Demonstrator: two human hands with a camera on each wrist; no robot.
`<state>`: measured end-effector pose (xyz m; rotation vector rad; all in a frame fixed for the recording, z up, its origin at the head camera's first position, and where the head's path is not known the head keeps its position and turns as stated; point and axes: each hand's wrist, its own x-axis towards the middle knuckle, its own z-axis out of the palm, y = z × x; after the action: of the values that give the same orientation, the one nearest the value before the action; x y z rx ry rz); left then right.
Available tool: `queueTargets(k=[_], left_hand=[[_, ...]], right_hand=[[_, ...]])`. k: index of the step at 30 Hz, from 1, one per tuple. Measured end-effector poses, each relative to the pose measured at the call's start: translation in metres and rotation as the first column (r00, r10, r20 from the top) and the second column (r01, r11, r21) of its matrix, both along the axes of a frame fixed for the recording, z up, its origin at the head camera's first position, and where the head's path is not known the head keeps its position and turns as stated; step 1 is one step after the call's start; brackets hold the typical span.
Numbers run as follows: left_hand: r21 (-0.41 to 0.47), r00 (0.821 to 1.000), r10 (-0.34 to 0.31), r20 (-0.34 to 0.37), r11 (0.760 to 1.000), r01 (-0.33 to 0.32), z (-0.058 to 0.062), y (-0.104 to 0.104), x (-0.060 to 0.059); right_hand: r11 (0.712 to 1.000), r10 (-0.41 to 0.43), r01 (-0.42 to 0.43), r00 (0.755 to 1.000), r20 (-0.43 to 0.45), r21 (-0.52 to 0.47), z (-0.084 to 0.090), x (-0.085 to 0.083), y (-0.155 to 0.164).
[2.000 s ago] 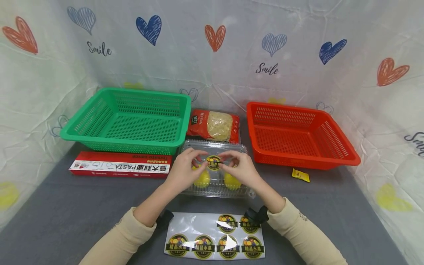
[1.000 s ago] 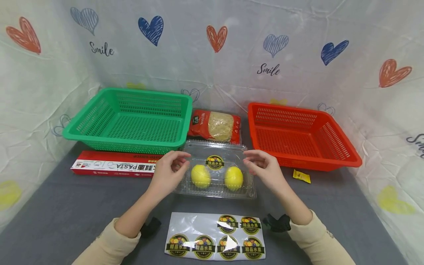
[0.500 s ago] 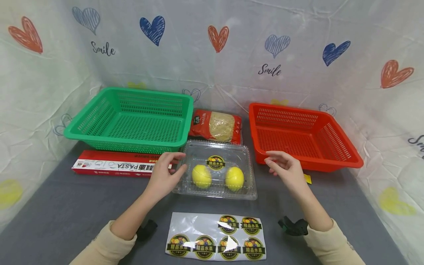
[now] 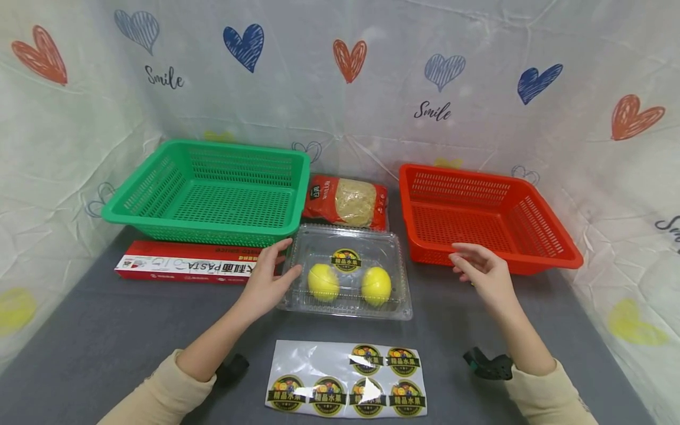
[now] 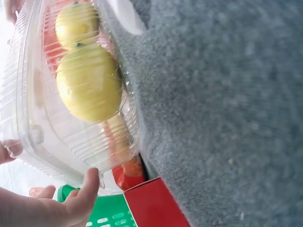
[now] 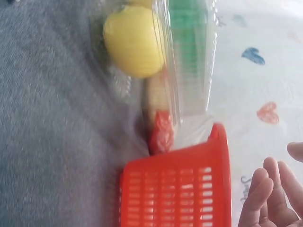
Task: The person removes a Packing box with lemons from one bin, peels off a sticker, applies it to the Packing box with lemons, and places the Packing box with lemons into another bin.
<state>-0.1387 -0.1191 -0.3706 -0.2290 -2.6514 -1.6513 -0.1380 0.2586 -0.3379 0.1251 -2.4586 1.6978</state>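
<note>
A clear plastic clamshell box stands mid-table with two lemons inside. A round black fruit-label sticker is on its lid. At the box's left edge is my left hand, fingers spread; in the left wrist view its fingertips are right at the box's corner. My right hand hovers before the red basket, fingers loosely bent and holding nothing. It hides most of a small yellow packet. Nearer me lies a sheet of stickers with several labels left of the right sleeve.
Back left stands a green basket, with a red and white pasta box lying before it. A red bag of noodles lies behind the clamshell box, between the baskets. A white curtain printed with hearts encloses the table.
Both hands have left the sticker, which now lies on the lid. My right hand has swung right toward the red basket; my left has drawn back to the clamshell box's left edge.
</note>
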Motion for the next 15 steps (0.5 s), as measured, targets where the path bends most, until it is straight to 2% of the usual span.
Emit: queueTargets(k=[11,15], left_hand=[[0.036,1.000,0.010,0.028,0.999,-0.011,-0.007,0.007,-0.001],[0.055,0.999,0.005,0.047,0.998,-0.008,-0.009,0.009,-0.002]], right_hand=[[0.997,-0.071,0.070,0.996,0.048,0.020,-0.007,-0.001,0.017],[0.996,-0.082,0.084,0.993,0.081,-0.025,-0.009,0.000,0.026]])
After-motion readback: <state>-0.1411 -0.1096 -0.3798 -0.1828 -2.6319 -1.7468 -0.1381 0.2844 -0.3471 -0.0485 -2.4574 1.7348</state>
